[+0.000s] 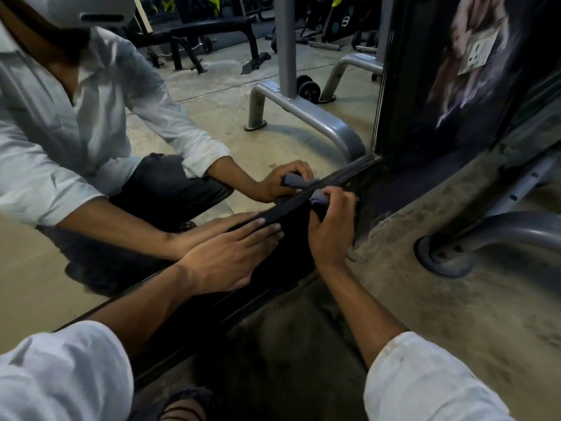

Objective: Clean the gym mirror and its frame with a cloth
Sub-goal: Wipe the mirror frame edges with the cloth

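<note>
low down, right hand (331, 235) presses cloth (318, 199) on frame (291, 247) edge.

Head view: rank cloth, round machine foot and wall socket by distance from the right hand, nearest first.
1. cloth: gripped in the right hand itself.
2. machine foot: on the floor, off to the hand's right.
3. wall socket: high up, far upper right.

left sleeve (60, 375): white creased fabric, cuff rolled up the forearm, lower left | right sleeve (425, 381): same white, lower right | left hand (230, 259), right hand (331, 235): bare | reflection, upper left: white collared shirt (60, 117), dark trousers (170, 183), white headset (91, 10)
</note>
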Available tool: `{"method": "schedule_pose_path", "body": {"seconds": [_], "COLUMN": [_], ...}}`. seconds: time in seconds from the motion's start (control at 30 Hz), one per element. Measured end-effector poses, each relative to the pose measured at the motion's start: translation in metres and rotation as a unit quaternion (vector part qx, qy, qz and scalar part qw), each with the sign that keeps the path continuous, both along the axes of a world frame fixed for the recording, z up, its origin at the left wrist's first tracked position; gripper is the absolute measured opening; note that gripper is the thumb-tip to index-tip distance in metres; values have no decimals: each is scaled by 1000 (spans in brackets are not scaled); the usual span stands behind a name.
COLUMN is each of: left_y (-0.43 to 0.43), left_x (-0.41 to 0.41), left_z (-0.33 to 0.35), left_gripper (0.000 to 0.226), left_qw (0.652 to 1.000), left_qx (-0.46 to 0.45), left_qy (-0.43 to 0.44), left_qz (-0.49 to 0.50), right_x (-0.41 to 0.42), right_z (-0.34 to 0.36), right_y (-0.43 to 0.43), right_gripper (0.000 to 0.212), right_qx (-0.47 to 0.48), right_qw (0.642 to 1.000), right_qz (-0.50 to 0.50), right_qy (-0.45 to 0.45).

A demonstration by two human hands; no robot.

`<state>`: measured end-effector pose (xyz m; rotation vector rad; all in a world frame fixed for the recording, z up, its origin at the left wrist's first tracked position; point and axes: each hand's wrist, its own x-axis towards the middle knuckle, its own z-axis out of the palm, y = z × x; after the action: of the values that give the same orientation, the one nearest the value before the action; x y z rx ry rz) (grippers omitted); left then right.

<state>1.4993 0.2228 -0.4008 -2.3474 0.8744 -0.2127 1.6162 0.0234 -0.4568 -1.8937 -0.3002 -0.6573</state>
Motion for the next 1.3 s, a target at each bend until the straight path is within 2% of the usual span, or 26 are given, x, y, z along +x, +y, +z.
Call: {"method": "schedule_pose_path", "body": {"seconds": [0.23, 0.4, 0.6, 0.77, 0.83, 0.93, 1.0, 1.07, 1.13, 1.3], "left_y": [-4, 0, 5, 3, 1, -5, -15, -26, -34, -40], "left_x": [0, 1, 4, 4, 2, 5, 15, 32, 49, 63], "left_z": [2, -2, -10, -7, -4, 3, 6, 7, 10, 23], "left_gripper": [69, 80, 72, 76, 73, 67, 69, 73, 78, 82], "left_qw": [999, 999, 999, 998, 999, 1000, 1000, 999, 998, 998], "left_qx": [32, 26, 27, 19, 7, 10, 19, 15, 11, 15], "left_qy": [-8, -24, -29, -56, -40, -9, 3, -31, -59, -53], "left_qz": [32, 23, 14, 6, 16, 16, 12, 2, -11, -14], "right_x": [-37, -10, -20, 11, 4, 3, 16, 31, 38, 31], "right_z": [-15, -19, -18, -8, -5, 4, 12, 23, 31, 50], "right_y": [18, -1, 14, -4, -1, -8, -18, -27, -31, -37], "right_gripper": [32, 33, 31, 31, 32, 49, 49, 40, 34, 45], "right_qx": [-23, 64, -30, 13, -61, -205, -218, -164, -167, -365], "right_qw": [991, 994, 993, 999, 993, 956, 961, 984, 985, 920], "right_qz": [131, 31, 112, 39, 75, 164, 137, 61, 35, 136], "right_qy": [10, 77, -26, -17, -71, -129, -97, -29, 4, -46]}}
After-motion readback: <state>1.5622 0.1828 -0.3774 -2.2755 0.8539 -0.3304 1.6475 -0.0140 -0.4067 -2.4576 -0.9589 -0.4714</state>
